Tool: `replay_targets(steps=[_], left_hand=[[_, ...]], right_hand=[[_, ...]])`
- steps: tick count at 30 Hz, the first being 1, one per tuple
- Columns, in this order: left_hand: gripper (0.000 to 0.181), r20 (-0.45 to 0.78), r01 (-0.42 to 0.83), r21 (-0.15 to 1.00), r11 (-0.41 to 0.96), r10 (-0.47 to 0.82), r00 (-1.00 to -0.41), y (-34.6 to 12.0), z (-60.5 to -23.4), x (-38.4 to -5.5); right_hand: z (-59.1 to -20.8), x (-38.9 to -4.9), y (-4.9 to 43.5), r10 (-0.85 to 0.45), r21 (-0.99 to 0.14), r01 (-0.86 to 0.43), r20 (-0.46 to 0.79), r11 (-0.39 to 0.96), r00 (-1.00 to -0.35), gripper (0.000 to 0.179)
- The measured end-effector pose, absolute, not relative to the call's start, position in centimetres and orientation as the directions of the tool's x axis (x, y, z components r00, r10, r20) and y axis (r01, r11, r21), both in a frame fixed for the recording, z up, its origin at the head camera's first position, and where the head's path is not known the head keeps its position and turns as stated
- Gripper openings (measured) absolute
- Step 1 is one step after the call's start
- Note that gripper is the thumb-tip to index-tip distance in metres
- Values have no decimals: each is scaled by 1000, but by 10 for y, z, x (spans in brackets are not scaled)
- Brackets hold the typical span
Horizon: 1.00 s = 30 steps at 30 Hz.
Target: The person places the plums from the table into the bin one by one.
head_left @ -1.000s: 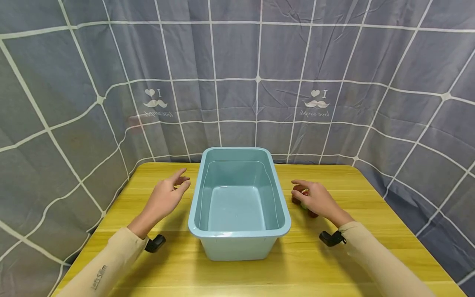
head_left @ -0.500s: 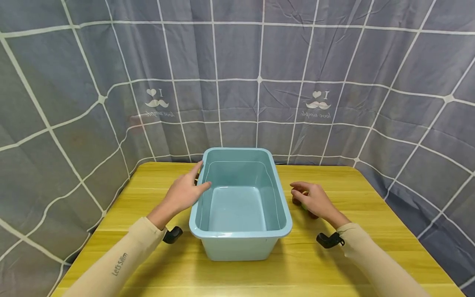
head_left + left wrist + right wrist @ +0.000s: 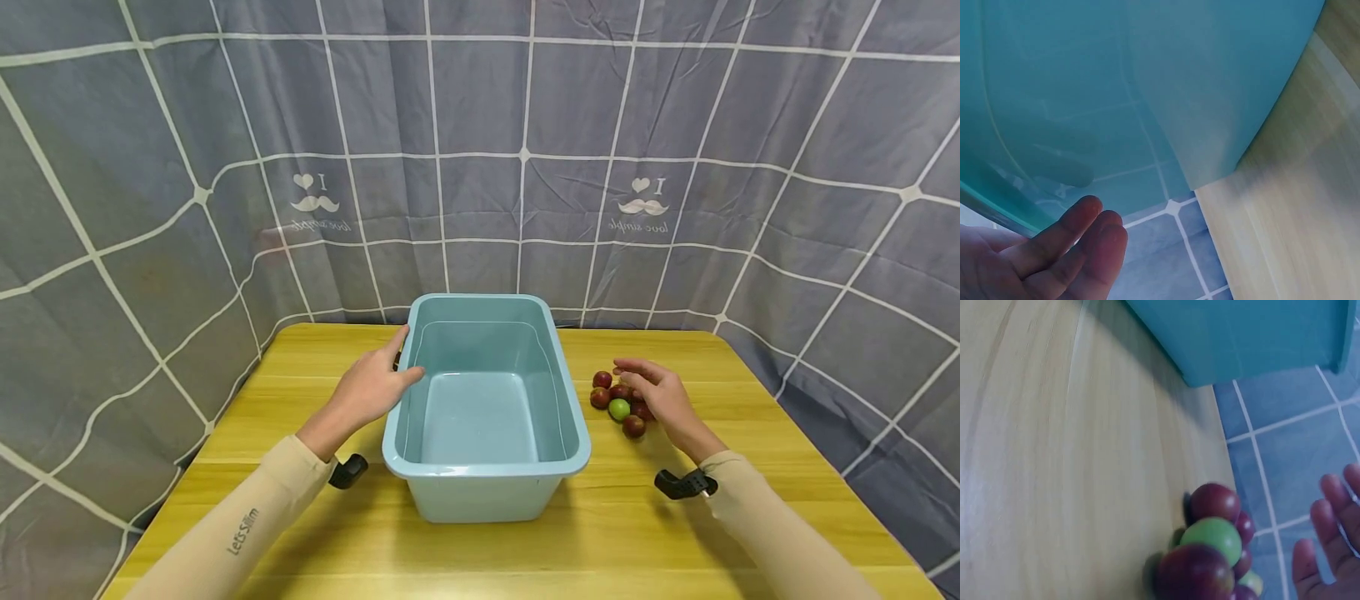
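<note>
A light blue rectangular basin stands on the wooden table. My left hand holds its left rim, thumb over the inner side and the other fingers outside; the left wrist view shows those fingers close to the outer wall. To the basin's right lies a cluster of several round, dark red plum-like fruits with a green fruit among them. My right hand hovers at the right side of this cluster, partly covering it, its fingers loosely spread. In the right wrist view the fingers hold nothing.
The yellowish table reaches back to a grey curtain with white grid lines, which hangs behind it and along both sides. Black wrist cameras, such as the left camera, sit under both wrists.
My left hand has moved right from beside the basin onto its left rim. My right hand has shifted right off part of the fruit, so more of the cluster shows.
</note>
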<state>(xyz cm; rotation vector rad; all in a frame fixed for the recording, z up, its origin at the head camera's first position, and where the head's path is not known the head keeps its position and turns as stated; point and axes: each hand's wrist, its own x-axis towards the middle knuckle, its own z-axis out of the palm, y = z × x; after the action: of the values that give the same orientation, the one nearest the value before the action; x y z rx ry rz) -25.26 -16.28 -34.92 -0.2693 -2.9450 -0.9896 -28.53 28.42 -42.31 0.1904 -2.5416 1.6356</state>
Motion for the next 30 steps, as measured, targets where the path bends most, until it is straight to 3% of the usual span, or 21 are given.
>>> replay_targets(steps=[11, 23, 30], left_hand=[[82, 83, 171, 603, 779, 151, -985, -163, -349, -254], [81, 72, 170, 604, 779, 159, -985, -162, -351, -254], [82, 72, 167, 607, 777, 156, -985, -162, -352, -253]], right_hand=[[-433, -288, 319, 72, -980, -200, 200, 7, -977, 29], [-455, -284, 349, 92, -981, -190, 185, -47, -979, 22], [-467, -283, 359, 99, -975, -122, 105, -186, -990, 21]])
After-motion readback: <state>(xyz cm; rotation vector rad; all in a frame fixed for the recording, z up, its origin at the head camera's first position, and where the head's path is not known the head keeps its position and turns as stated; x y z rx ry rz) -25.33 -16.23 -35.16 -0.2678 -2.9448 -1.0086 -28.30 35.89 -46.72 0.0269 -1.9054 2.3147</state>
